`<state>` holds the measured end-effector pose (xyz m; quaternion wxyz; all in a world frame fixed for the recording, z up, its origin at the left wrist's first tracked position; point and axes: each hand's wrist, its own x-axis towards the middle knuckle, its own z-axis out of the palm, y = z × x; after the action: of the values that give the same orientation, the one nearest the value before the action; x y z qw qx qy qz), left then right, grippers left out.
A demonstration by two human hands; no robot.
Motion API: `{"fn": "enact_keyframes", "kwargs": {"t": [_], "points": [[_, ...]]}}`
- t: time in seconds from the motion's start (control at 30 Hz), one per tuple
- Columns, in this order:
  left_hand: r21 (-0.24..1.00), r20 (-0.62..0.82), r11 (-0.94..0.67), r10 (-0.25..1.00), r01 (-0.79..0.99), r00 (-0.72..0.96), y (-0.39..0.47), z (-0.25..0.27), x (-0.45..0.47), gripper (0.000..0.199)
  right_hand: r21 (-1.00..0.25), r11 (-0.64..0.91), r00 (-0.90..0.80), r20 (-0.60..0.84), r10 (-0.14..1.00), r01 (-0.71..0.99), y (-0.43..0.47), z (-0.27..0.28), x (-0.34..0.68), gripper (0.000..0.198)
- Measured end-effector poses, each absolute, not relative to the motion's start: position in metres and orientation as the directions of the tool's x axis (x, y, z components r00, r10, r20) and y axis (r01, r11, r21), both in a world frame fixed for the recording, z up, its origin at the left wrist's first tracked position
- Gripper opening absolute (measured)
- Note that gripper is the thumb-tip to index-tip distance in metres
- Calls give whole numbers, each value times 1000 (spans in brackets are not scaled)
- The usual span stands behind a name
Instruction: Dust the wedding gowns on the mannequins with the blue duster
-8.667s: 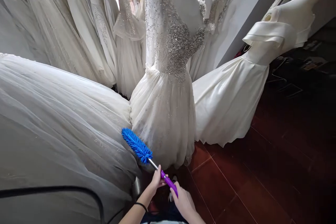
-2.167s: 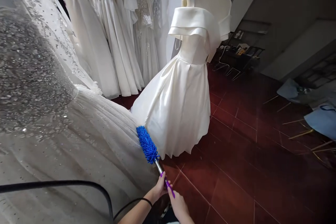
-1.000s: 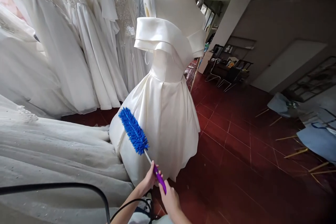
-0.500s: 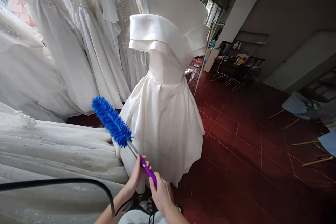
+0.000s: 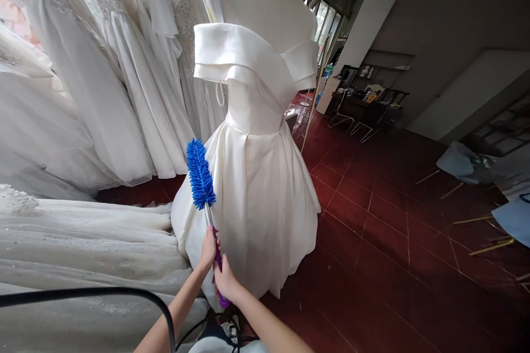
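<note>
A blue fluffy duster [image 5: 200,175] with a metal neck and purple handle stands nearly upright in front of me. My left hand [image 5: 210,246] is closed round the upper handle, just below the metal neck. Lower down, my right hand [image 5: 224,278] is wrapped round the same handle, whose purple end sticks out beneath it. Behind the duster, a white off-shoulder satin dress [image 5: 265,176] hangs on a mannequin [image 5: 265,0]. The duster head overlaps the left side of its skirt in view; whether it touches the fabric I cannot tell.
White gowns [image 5: 128,77] hang at the left, and a long sparkly skirt [image 5: 91,242] spreads at lower left. A black curved bar [image 5: 103,291] crosses the lower left. Chairs [image 5: 459,162] stand on the red tiled floor [image 5: 372,265] at right; a desk [image 5: 351,105] stands farther back.
The duster has swung from leaning left to nearly upright, and its head has moved right, over the dress skirt. Both hands have shifted left, still on the handle. The view has turned slightly.
</note>
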<state>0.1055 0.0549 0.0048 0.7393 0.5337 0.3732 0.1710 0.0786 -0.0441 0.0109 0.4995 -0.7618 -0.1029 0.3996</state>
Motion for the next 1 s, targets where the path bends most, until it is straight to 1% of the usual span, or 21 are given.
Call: {"fn": "enact_keyframes", "kwargs": {"t": [0.1,0.17,0.23,0.3,0.33,0.4,0.47,0.5,0.57,0.63,0.7,0.73,0.8,0.9,0.93,1.0], "points": [[887,-451,410,673,212,586,63,-25,83,47,-778,-555,547,-613,570,-294,-37,-3,65,22],[842,-535,477,671,253,514,64,-42,66,46,-735,-604,494,-667,558,-309,-35,-8,55,24],[790,-610,551,655,270,446,62,-55,48,46,-703,-641,482,-696,532,-307,-36,-10,45,25],[771,-631,585,649,251,425,58,-60,35,48,-705,-660,517,-679,521,-260,-41,-10,36,26],[778,-621,583,655,235,431,55,-58,31,49,-722,-662,552,-642,532,-201,-45,-8,32,26],[810,-571,556,673,188,471,52,-43,30,50,-770,-637,634,-508,582,-32,-53,1,30,26],[850,-491,511,683,126,541,52,-15,40,51,-799,-589,693,-358,625,119,-59,14,33,28],[868,-444,488,675,94,590,52,1,48,51,-805,-573,723,-304,620,154,-60,22,36,30],[890,-354,454,627,44,694,52,34,67,49,-806,-567,787,-234,571,171,-61,37,46,37],[898,-298,439,540,38,787,49,59,88,48,-790,-593,849,-200,490,156,-60,48,58,43],[901,-261,432,467,40,845,41,70,105,46,-762,-634,879,-206,429,131,-63,53,70,46],[900,-253,433,450,39,856,36,68,111,45,-743,-657,885,-213,414,129,-67,53,75,46],[888,-269,459,463,31,845,22,53,118,45,-683,-714,887,-221,405,155,-79,47,81,44],[836,-366,548,504,38,782,4,6,110,49,-563,-795,869,-252,427,227,-102,29,78,42],[803,-419,593,490,60,765,1,-12,103,50,-532,-811,857,-275,437,243,-110,22,75,42],[700,-558,698,402,151,726,-4,-48,85,49,-491,-832,828,-333,451,256,-122,6,66,40]]}}
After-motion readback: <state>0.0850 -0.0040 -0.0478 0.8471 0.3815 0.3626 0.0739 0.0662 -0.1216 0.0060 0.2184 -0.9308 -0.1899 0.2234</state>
